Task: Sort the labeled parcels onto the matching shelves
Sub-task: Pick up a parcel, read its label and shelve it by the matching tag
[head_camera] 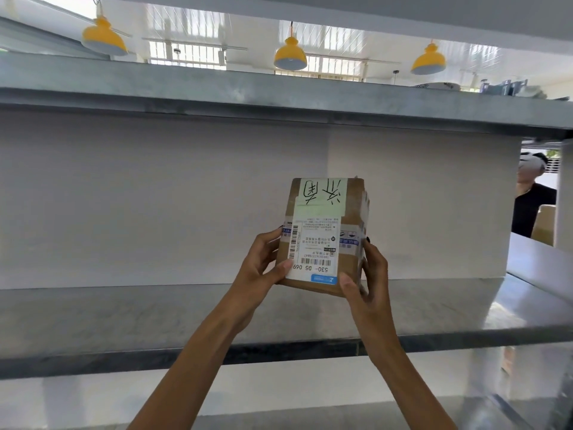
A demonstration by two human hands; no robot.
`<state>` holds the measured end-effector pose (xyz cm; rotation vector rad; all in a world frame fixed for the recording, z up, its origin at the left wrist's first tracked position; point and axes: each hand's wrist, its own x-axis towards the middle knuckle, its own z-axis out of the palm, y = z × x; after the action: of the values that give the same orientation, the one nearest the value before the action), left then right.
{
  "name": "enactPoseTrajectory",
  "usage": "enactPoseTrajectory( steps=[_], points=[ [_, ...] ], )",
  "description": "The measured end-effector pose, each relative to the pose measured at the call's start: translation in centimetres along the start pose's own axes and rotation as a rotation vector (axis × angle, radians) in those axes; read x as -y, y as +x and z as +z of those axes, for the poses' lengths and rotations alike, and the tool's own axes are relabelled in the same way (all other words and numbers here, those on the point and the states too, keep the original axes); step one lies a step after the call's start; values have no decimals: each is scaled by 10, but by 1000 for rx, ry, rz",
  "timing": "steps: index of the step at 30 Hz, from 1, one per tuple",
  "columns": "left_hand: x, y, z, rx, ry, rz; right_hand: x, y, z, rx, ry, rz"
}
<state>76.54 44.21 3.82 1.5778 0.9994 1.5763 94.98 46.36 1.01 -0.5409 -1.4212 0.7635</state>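
Head view: box (322, 234) held up w/ both hands over metal shelf (124, 311), not resting on it. Left hand (259, 268) clamps left edge, right hand (366, 274) clamps right edge, thumbs pressed on label (313, 243). Label side tipped toward camera, prob to read handwritten note & code before picking shelf. Shelf bare here; person (530, 203) stands far right
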Motion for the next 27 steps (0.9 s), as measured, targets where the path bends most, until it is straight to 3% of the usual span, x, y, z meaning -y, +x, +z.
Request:
enactPoseTrajectory(
  steps=[5,12,15,20,24,27],
  points=[
    [-2,-4,-1,-17,77,49,-12,3,-16,20,99,61],
    [-4,0,7,-5,-54,-15,-18,5,-22,19,289,102],
    [-3,4,8,58,-113,-84,-17,8,-26,29,303,115],
    [-4,10,8,7,-152,-29,-21,6,-27,83,266,199],
    [1,11,17,-6,-193,33,-27,-7,-20,80,498,401],
    [4,8,25,3,-184,63,-27,-14,-13,116,700,443]
  ],
)
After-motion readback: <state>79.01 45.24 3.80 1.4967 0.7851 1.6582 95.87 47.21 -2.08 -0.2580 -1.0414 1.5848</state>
